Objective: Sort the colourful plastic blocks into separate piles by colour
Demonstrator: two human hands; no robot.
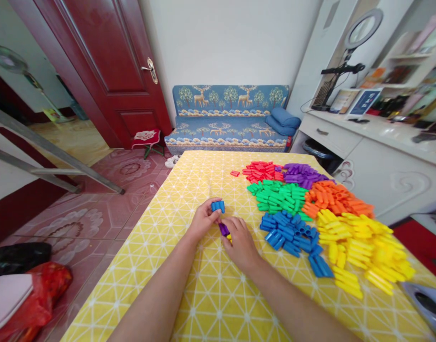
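Above the middle of the table, my left hand (203,218) pinches a blue plastic tube piece (218,206) made of short tubes side by side. Close beside it, my right hand (241,242) has its fingers curled over a purple tube piece (223,229). A bit of a yellow tube piece (229,237) shows under those fingers. Whether the purple and yellow pieces are joined is hidden by the right hand. To the right of my hands lies a pile of blue tube pieces (289,232), with green tube pieces (280,197) behind it.
Yellow pieces (364,247), orange pieces (335,198), purple pieces (303,175) and red pieces (262,171) lie heaped on the right of the table with a yellow patterned cloth (154,266). A blue sofa (228,126) stands beyond. A metal ladder (57,168) is at left.
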